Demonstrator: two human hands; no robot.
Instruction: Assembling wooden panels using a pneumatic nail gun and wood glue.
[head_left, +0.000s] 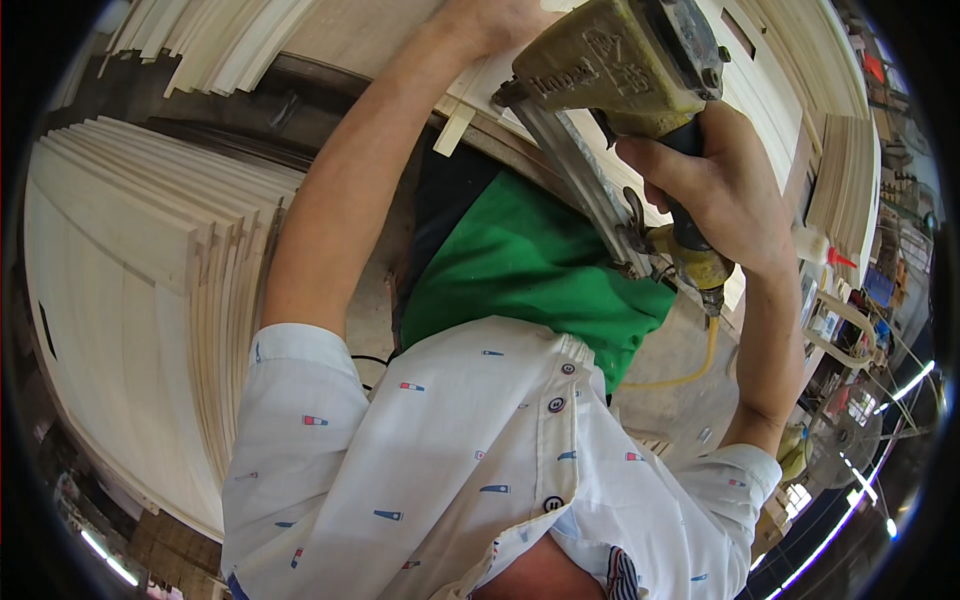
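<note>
Right hand [728,190]: two o'clock, my fingers wrapped round the handle of a nail gun [605,75].
Nail gun: one o'clock, over the pale wooden panel [768,105].
Left hand [505,22]: twelve o'clock; fingers hidden, so I can't tell their grip.
Panel progress: under way, I judge; what's fastened or left doesn't show.
Stacked panels [110,250]: nine o'clock; done or waiting, unclear.

- Left forearm [355,190] reaches forward, slanting rightward.
- Left hand [500,22] is partly cut off, its grip unclear.
- Right forearm [772,350] extends forward.
- Right hand [725,195] curls in a firm grip.
</note>
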